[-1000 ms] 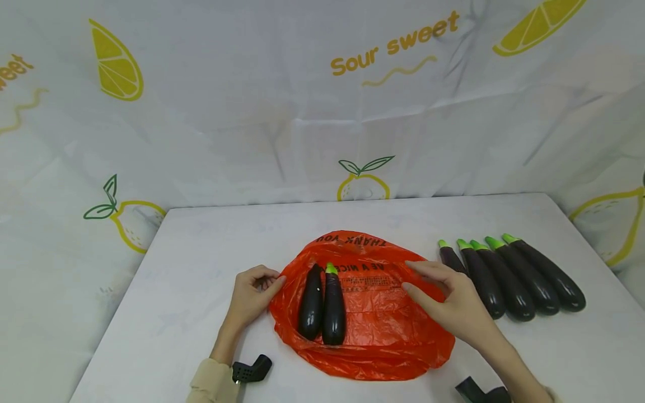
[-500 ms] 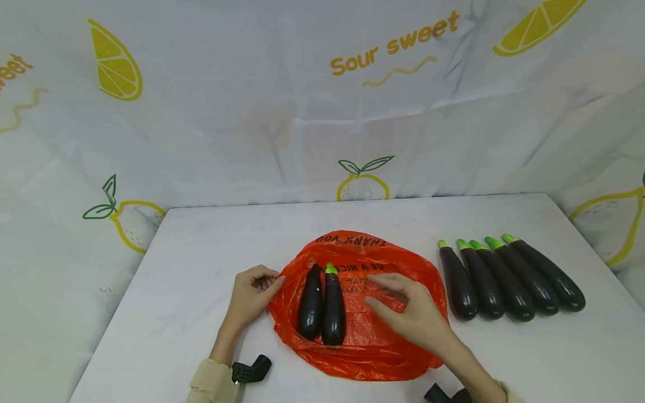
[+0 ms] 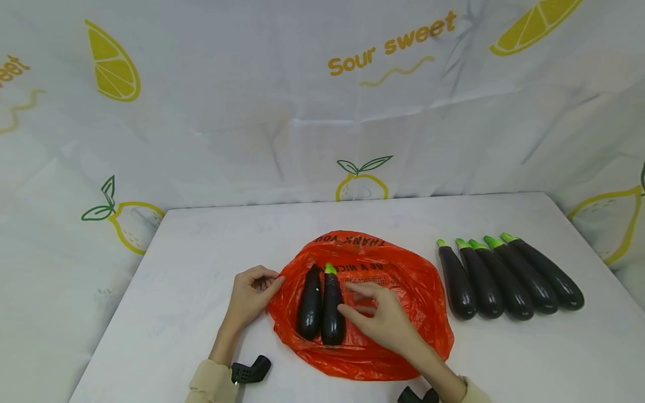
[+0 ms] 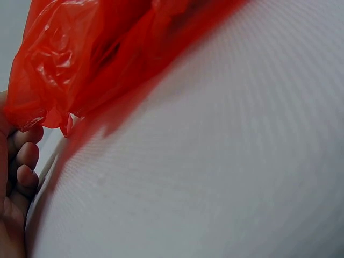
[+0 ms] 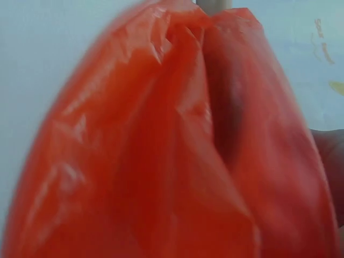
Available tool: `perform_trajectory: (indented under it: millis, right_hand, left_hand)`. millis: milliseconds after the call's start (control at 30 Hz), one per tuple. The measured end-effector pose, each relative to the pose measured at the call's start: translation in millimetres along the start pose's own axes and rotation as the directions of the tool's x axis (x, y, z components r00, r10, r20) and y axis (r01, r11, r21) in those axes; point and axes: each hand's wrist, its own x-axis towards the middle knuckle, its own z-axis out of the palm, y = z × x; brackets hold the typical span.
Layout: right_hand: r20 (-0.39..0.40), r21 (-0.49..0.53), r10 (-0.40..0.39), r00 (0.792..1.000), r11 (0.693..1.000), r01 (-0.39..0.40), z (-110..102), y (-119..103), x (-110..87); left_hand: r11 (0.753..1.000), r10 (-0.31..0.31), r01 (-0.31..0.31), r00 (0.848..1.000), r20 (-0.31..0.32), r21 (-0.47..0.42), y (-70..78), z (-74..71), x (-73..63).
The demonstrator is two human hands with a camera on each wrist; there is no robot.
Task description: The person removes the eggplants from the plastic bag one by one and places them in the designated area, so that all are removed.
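A red plastic bag [image 3: 405, 268] with dark print lies spread with its mouth wide in the head view. Inside it, at the left, two dark eggplants lie side by side: one with a dark top [image 3: 309, 305], the other eggplant [image 3: 332, 316] with a green top. My left hand [image 3: 253, 291] pinches the bag's left rim; in the left wrist view its curled fingers [image 4: 27, 156] sit below the red film [image 4: 59, 59]. Over the bag, my right hand [image 3: 383, 318] reaches with fingers extended, thumb tip close to the green-topped eggplant; contact is unclear. Red film [image 5: 161, 161] hides most of the right wrist view.
Several eggplants [image 3: 504, 280] lie in a slanted row to the right of the bag on the white table [image 3: 211, 240]. A white cloth [image 3: 227, 112] with lemon prints hangs behind. Black wrist devices [image 3: 252, 369] show beside both forearms.
My right hand has moved left across the bag, from its right rim to beside the green-topped eggplant. The left hand has stayed at the left rim. The two eggplants have not moved.
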Motion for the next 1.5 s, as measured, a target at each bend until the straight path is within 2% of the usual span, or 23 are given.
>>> perform_trajectory:
  millis: [167, 300, 433, 633, 767, 967, 1267, 1500]
  right_hand:
    - [0.001, 0.026, 0.023, 1.0, 0.999, -0.023, 9, 2, 3.2]
    - [-0.007, 0.005, 0.048, 0.999, 0.999, -0.048, 14, 2, 4.8]
    - [-0.003, 0.007, 0.051, 0.999, 0.999, -0.051, 19, 3, 5.6]
    - [0.036, 0.034, 0.015, 0.999, 0.999, -0.016, 23, 5, 7.2]
    - [0.044, 0.049, 0.034, 0.998, 0.998, -0.037, 25, 4, 8.2]
    - [0.032, 0.076, 0.089, 0.996, 0.993, -0.091, 26, 3, 7.7]
    - [0.009, 0.124, 0.116, 0.993, 0.985, -0.117, 20, -2, 4.2]
    - [-0.01, 0.116, 0.148, 0.989, 0.983, -0.146, 12, -4, 0.9]
  left_hand:
    - [1.0, -0.024, 0.024, 1.0, 0.0, -0.011, -0.7, 0.1, 0.2]
    - [0.998, -0.056, 0.056, 0.998, 0.007, -0.034, 0.6, 0.1, 0.9]
    - [0.998, -0.045, 0.045, 0.999, 0.003, -0.034, 1.2, 0.1, 0.8]
    - [0.999, -0.037, 0.037, 0.999, -0.001, -0.029, 0.8, 0.4, 1.1]
    - [0.999, -0.044, 0.044, 0.999, 0.002, -0.027, 0.1, 0.4, 1.2]
    - [0.998, -0.053, 0.053, 0.999, 0.0, -0.026, 0.3, 0.5, 0.7]
    - [0.999, -0.04, 0.04, 0.999, -0.004, -0.02, 0.6, 0.6, 0.6]
    - [0.999, -0.027, 0.027, 1.0, -0.004, -0.021, 1.1, -0.3, 0.7]
